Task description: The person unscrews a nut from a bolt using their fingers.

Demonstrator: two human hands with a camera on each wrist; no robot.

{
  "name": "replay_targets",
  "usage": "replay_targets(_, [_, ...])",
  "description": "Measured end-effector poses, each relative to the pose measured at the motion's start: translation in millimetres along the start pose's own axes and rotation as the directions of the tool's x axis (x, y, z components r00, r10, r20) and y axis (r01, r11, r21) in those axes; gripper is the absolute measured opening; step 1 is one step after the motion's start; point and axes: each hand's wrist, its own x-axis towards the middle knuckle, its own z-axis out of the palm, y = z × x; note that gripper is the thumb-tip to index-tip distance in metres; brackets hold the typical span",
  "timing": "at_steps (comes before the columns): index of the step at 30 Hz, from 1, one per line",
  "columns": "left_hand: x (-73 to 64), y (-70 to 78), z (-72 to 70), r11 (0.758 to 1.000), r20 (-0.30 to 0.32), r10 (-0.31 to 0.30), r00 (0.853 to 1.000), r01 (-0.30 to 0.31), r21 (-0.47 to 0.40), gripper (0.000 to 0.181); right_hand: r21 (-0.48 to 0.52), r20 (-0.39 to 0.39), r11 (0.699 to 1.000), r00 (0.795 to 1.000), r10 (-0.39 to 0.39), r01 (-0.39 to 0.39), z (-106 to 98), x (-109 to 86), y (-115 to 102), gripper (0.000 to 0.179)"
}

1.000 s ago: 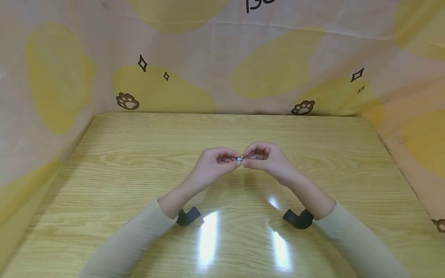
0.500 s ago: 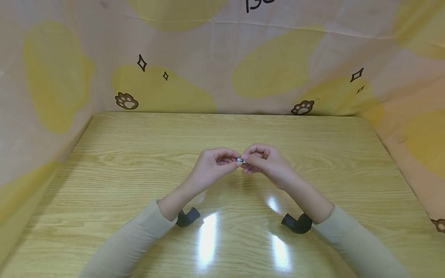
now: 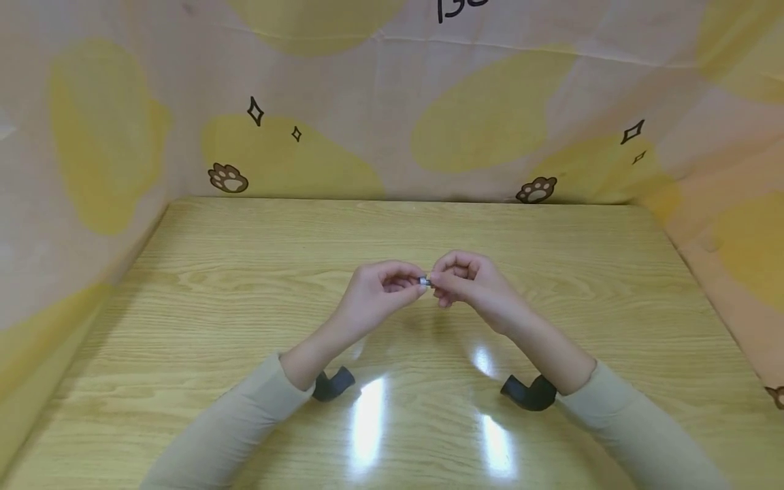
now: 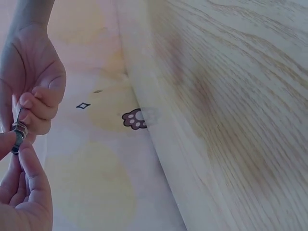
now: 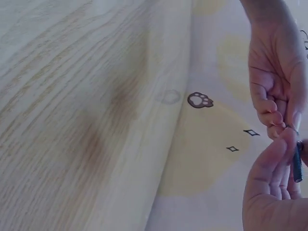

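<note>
Both hands meet fingertip to fingertip above the middle of the table. My left hand (image 3: pixel 370 292) pinches a small silvery metal piece (image 3: pixel 423 280) between thumb and index finger. In the left wrist view this metal piece (image 4: pixel 19 130) has shiny rings like a nut and a darker rounded end. My right hand (image 3: pixel 480 289) pinches a thin threaded bolt by its shaft; in the right wrist view the bolt (image 5: pixel 298 166) shows its thread running back along the fingers. Fingertips hide where the two parts meet.
Below the hands lies a wood-grain table (image 3: pixel 257 245) with bright reflections near its front. A patterned cloth (image 3: pixel 465 102) with yellow patches and paw prints surrounds its back and sides. Black curved pieces (image 3: pixel 333 383) sit by each wrist.
My right thumb has rolled upward across the bolt, and the lower fingers now show beneath it. The right fingertips have shifted slightly right. The left hand keeps its pinch, almost still.
</note>
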Motion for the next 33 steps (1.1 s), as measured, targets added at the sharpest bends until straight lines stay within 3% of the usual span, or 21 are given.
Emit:
replay_targets(5, [-1.9,2.3,-1.4,1.0,-0.012,0.001,1.0,-0.001,0.008,0.017,-0.015,0.017,0.999,0.999,-0.041,0.041,-0.1,-2.4,-2.1,0.019])
replay_targets(10, [-2.9,4.9,-1.7,0.999,-0.014,0.028,1.0,-0.028,0.019,0.016,-0.001,0.008,1.0,1.0,-0.026,0.026,1.1,-2.2,-1.7,0.007])
replay_targets(17, [-4.3,4.8,-0.7,0.997,-0.002,0.078,0.997,-0.078,0.006,0.015,-0.005,-0.004,0.999,0.999,-0.053,0.053,1.6,-3.2,-4.1,0.007])
replay_targets(23, [-5.5,4.7,-0.8,0.997,-0.01,0.081,0.997,-0.081,0.014,0.014,-0.095,0.012,0.992,0.997,-0.079,0.08,-0.9,-7.6,-8.1,0.026])
replay_targets(29, [-5.4,4.7,0.3,0.997,-0.018,0.074,0.997,-0.074,0.011,0.014,-0.022,-0.011,1.0,1.0,0.01,-0.01,0.8,-5.3,-5.1,0.013])
replay_targets(33, [-6.2,4.1,1.0,0.997,-0.008,0.078,0.997,-0.078,0.003,0.015,0.002,0.005,1.0,1.0,-0.022,0.022,0.4,-5.7,-2.8,0.004])
